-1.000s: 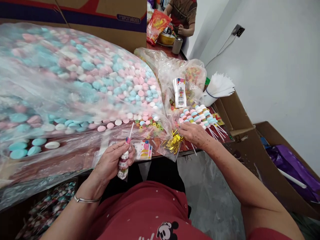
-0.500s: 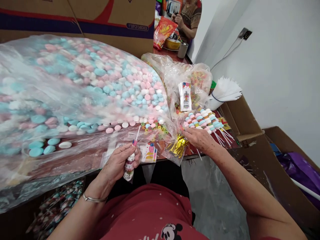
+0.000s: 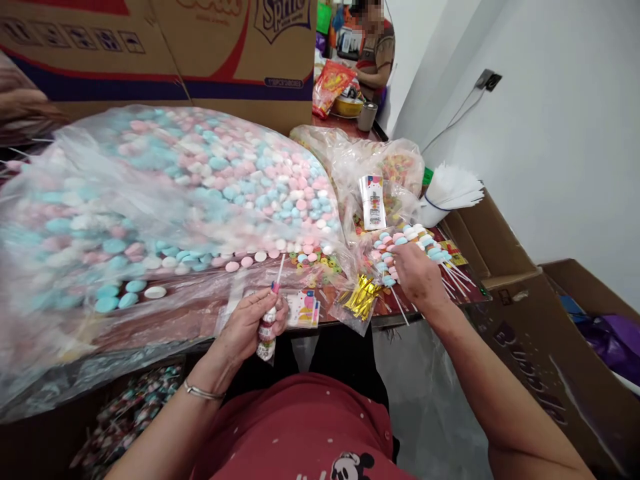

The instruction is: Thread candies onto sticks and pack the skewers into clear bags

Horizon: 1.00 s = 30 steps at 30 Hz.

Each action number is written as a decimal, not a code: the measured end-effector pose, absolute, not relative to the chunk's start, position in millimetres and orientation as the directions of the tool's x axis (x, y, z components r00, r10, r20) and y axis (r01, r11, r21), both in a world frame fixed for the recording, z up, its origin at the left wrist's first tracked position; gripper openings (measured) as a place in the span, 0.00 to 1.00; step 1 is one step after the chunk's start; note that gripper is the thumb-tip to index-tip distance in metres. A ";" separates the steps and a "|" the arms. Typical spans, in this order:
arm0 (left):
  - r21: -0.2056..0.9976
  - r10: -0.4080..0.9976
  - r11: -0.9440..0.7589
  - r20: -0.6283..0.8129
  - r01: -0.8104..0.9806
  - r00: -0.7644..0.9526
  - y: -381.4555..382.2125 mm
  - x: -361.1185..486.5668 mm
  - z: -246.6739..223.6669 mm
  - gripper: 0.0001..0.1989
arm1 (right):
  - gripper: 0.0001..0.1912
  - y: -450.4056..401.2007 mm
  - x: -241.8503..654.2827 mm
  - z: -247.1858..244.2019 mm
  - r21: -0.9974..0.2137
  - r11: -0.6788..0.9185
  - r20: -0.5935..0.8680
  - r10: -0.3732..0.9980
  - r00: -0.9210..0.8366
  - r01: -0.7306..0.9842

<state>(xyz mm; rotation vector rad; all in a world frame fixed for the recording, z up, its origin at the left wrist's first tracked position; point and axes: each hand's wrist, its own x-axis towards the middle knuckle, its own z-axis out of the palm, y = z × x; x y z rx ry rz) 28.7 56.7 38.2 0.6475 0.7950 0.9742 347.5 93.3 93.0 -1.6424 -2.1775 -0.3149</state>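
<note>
Left hand [image 3: 256, 319] closed around 1 wrapped candy [image 3: 267, 335], right hand [image 3: 420, 275] half curled over candy skewers [image 3: 413, 235], cannot tell its hold

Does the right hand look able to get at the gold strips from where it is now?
Probably yes. The right hand is close to the gold strips, with only a white stick seeming to lie between. Whether their clear bag covers them fully is hard to tell.

Pink-blue-white candy skewers [image 3: 425, 241], gold strips [image 3: 363, 297], white-dotted red shirt [image 3: 300, 420]
</note>
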 end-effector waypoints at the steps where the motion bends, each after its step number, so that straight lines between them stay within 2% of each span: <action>1: 0.793 0.900 0.410 -0.270 -0.450 0.343 54.6 31.1 41.2 0.20 | 0.14 90.7 340.3 93.1 -0.206 0.302 0.498 0.851 -0.166 0.931; 4: 0.848 0.877 0.389 -0.222 -0.360 0.425 47.6 42.5 56.0 0.21 | 0.13 77.2 301.5 90.5 -0.587 0.343 0.494 0.869 -0.011 0.733; 6: 0.884 0.842 0.366 -0.182 -0.290 0.508 44.4 51.5 67.1 0.22 | 0.10 65.6 269.2 86.4 -0.732 0.351 0.429 0.903 -0.005 0.585; 8: 0.915 0.803 0.328 -0.140 -0.233 0.579 42.4 58.9 75.0 0.23 | 0.09 55.3 241.6 81.3 -0.813 0.337 0.383 0.924 0.000 0.474; 12: 0.926 0.783 0.312 -0.125 -0.211 0.609 38.4 65.3 75.8 0.24 | 0.07 45.3 216.7 70.2 -0.885 0.354 0.361 0.932 -0.037 0.303; 17: 0.813 0.810 0.450 -0.197 -0.370 0.552 35.4 68.1 67.5 0.21 | 0.09 39.6 226.5 54.4 -0.969 0.187 0.191 0.982 0.011 0.161; 19: 0.765 0.841 0.455 -0.203 -0.455 0.502 34.8 70.5 67.9 0.21 | 0.06 36.2 231.8 50.1 -0.964 0.196 0.219 0.968 0.121 0.179; 21: 0.756 0.853 0.446 -0.199 -0.478 0.482 34.2 73.3 69.4 0.21 | 0.06 33.4 235.6 49.6 -0.937 0.266 0.309 0.933 0.183 0.224; 24: 0.798 0.831 0.442 -0.192 -0.409 0.521 33.9 77.0 70.4 0.21 | 0.10 32.0 239.4 56.4 -0.903 0.376 0.392 0.919 0.042 0.209; 27: 0.798 0.798 0.472 -0.205 -0.375 0.567 35.9 78.3 69.5 0.21 | 0.11 34.0 242.4 65.4 -0.919 0.375 0.355 0.921 -0.162 0.119; 30: 0.733 0.739 0.568 -0.254 -0.375 0.624 40.3 76.6 69.5 0.21 | 0.11 38.7 244.7 68.3 -0.937 0.346 0.317 0.901 -0.296 0.051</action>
